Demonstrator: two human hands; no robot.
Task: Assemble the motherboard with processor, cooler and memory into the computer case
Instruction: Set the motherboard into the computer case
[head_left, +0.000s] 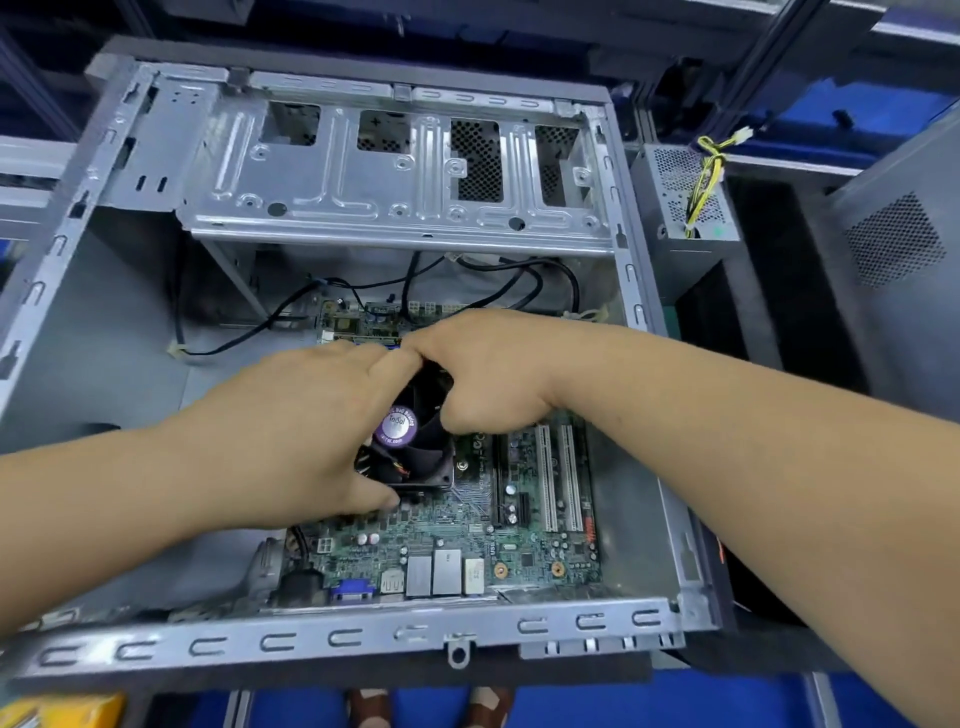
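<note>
- L hand (291, 421) comes in from lower left of frame, forearm angled up-right, palm down, fingers curled over the left side of the cooler (410, 441); thumb tip presses at the cooler's lower edge, near frame centre.
- R hand (483, 374) comes in from lower right, forearm running up-left, wrist bent, fingers folded down over the cooler's top-right corner; knuckles touch the L hand's fingertips.
- Both hands closed on the cooler, gripping it from opp. sides.
- Cooler: black fan w/ purple round hub label facing up toward camera, sits on the motherboard (467, 545) at frame centre.
- Motherboard lies flat inside the case (363, 631), lower-centre of frame; long axis runs roughly top-to-bottom of frame, rear ports (blue VGA, silver blocks) point toward bottom edge, two white slots on its right side run the same way.
- Case lies on its side, open face up, drive cage at upper part of frame.
- Black cables (519, 280) loop just above the board.
- PSU (685, 197) w/ yellow wires sits outside the case, upper right.
</note>
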